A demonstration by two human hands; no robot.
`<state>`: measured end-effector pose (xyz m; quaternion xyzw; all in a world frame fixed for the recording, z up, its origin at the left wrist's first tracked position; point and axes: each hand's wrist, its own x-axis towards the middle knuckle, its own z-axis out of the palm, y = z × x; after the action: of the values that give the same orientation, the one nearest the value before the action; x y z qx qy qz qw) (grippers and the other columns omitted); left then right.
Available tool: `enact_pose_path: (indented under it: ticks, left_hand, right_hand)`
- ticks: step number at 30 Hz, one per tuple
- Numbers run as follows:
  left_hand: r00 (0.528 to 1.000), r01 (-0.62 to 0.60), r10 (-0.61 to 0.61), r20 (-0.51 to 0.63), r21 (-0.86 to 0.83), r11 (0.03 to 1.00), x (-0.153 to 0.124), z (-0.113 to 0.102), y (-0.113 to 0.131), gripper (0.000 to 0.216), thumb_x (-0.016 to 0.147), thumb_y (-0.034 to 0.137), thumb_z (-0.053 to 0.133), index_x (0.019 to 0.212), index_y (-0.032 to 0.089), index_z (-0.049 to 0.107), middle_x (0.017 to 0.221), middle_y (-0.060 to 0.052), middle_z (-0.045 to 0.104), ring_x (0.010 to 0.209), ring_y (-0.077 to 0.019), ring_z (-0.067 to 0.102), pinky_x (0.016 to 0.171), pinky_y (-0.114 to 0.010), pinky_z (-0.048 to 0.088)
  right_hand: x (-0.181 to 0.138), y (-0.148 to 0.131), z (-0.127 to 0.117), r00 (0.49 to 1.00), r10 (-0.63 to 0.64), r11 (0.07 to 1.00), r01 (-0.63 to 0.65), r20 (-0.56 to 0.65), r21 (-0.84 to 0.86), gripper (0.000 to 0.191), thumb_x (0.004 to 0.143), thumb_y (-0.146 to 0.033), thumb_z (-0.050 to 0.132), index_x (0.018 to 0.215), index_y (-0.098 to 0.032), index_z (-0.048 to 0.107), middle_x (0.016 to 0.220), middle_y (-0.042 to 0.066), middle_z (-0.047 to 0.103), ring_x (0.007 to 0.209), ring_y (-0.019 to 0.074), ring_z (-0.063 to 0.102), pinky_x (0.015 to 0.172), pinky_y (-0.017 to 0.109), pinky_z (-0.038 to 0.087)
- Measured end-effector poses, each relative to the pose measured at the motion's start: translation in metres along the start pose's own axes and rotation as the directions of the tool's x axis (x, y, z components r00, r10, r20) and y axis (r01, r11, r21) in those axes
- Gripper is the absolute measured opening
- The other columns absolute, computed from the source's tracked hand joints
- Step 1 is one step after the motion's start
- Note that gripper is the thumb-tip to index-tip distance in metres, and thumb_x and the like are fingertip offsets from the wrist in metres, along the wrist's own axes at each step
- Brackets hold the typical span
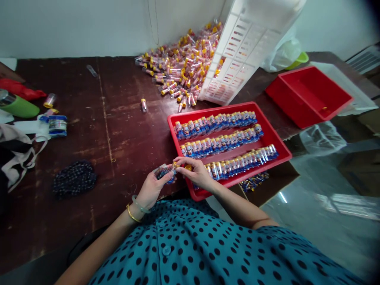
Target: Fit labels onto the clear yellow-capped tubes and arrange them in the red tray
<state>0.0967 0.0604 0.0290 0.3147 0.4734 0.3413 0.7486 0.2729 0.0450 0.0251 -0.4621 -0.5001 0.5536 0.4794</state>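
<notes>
My left hand (152,188) is closed around small clear tubes with blue on them (165,172), held just left of the tray's near corner. My right hand (196,173) meets it there, its thumb and fingers pinching a yellow cap (175,165) at the tubes' end. Another yellow cap (188,168) shows by the right fingers. Whether the pinched cap sits on a tube cannot be made out. Beside both hands lies the red tray (228,183), with three rows of yellow-capped tubes with blue lower parts (219,145) standing in it.
Behind the tray, a heap of yellow-capped tubes (181,63) spills from a tilted white basket (252,43). A lone tube (144,105) lies on the dark table (124,138). Right stands a deep red bin (299,99); left are a dark cloth (75,179) and green bottle (22,106).
</notes>
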Motion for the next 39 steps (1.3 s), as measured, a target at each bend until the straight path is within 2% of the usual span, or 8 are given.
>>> enact_pose_path:
  ticks: [5,9,15,21,27,31,33,39]
  left_hand:
    - [0.984,0.17,-0.168,0.058,-0.042,0.985,0.0,0.005,0.008,0.045,0.069,0.039,0.081,0.109,0.021,0.072,0.094,-0.005,0.076,0.08,-0.0185,0.068,0.077,-0.03,0.057]
    - [0.949,0.294,-0.3,0.093,0.071,0.953,0.002,0.0,0.002,0.035,0.073,0.045,0.077,0.1,0.021,0.073,0.082,-0.005,0.074,0.067,-0.0176,0.066,0.056,-0.025,0.054]
    - [0.95,0.237,-0.269,0.158,0.191,0.952,0.001,-0.014,-0.018,0.038,0.069,0.054,0.076,0.081,0.018,0.071,0.059,-0.004,0.066,0.049,-0.0185,0.06,0.035,-0.023,0.043]
    - [0.956,0.26,-0.276,0.094,0.16,0.952,-0.001,-0.019,-0.019,0.042,0.063,0.049,0.082,0.09,0.017,0.074,0.084,-0.009,0.076,0.072,-0.024,0.07,0.055,-0.027,0.057]
    - [0.97,0.24,-0.244,0.021,0.113,0.964,0.003,-0.012,-0.004,0.043,0.063,0.043,0.085,0.095,0.018,0.072,0.086,-0.007,0.077,0.072,-0.0211,0.071,0.06,-0.026,0.059]
    - [0.992,0.125,-0.126,0.032,0.026,0.992,0.011,0.003,0.004,0.043,0.068,0.04,0.082,0.099,0.014,0.069,0.086,-0.009,0.077,0.076,-0.0232,0.073,0.061,-0.028,0.06]
    - [0.999,0.043,-0.043,0.002,0.006,0.999,0.015,0.009,0.005,0.042,0.068,0.039,0.081,0.098,0.012,0.068,0.08,-0.008,0.075,0.067,-0.0211,0.072,0.053,-0.027,0.057]
    - [0.997,-0.076,0.076,0.021,0.016,0.997,0.014,0.003,0.003,0.032,0.071,0.036,0.078,0.09,0.012,0.068,0.074,-0.002,0.069,0.058,-0.0167,0.067,0.046,-0.026,0.054]
  right_hand:
    - [0.005,0.001,-0.022,0.984,0.169,0.977,-0.16,-0.056,0.14,0.031,0.08,-0.043,0.07,0.101,-0.022,0.061,0.093,0.0,0.066,0.056,0.0079,0.055,0.05,0.02,0.047]
    - [0.02,-0.014,-0.119,0.942,0.149,0.973,-0.195,-0.302,-0.127,0.038,0.087,-0.049,0.056,0.114,-0.022,0.061,0.08,-0.001,0.063,0.053,0.0083,0.053,0.049,0.019,0.044]
    - [0.022,-0.074,-0.293,0.749,-0.008,0.741,-0.441,-0.663,-0.507,0.018,0.084,-0.031,0.06,0.09,-0.015,0.066,0.077,0.003,0.066,0.071,0.0135,0.058,0.066,0.023,0.045]
    - [0.027,-0.077,-0.337,0.698,-0.006,0.663,-0.533,-0.716,-0.526,0.009,0.07,-0.015,0.072,0.075,-0.013,0.064,0.079,0.008,0.068,0.082,0.0179,0.06,0.08,0.028,0.043]
    - [0.034,-0.078,-0.296,0.786,0.071,0.763,-0.439,-0.614,-0.474,0.025,0.081,-0.019,0.052,0.104,-0.014,0.062,0.085,0.005,0.064,0.069,0.0139,0.057,0.068,0.027,0.047]
    - [0.04,-0.057,-0.189,0.966,0.21,0.9,-0.251,-0.15,-0.355,0.02,0.083,-0.025,0.056,0.101,-0.018,0.063,0.088,0.003,0.063,0.069,0.0115,0.055,0.067,0.025,0.047]
    - [0.038,-0.043,-0.121,0.973,0.193,0.949,-0.153,0.127,-0.274,0.019,0.09,-0.033,0.053,0.097,-0.018,0.063,0.086,0.002,0.061,0.069,0.0113,0.053,0.066,0.025,0.045]
    - [0.037,-0.017,-0.005,0.974,0.086,0.931,-0.004,0.209,-0.364,0.02,0.091,-0.034,0.057,0.08,-0.017,0.056,0.074,-0.002,0.052,0.069,0.0113,0.047,0.066,0.025,0.04]
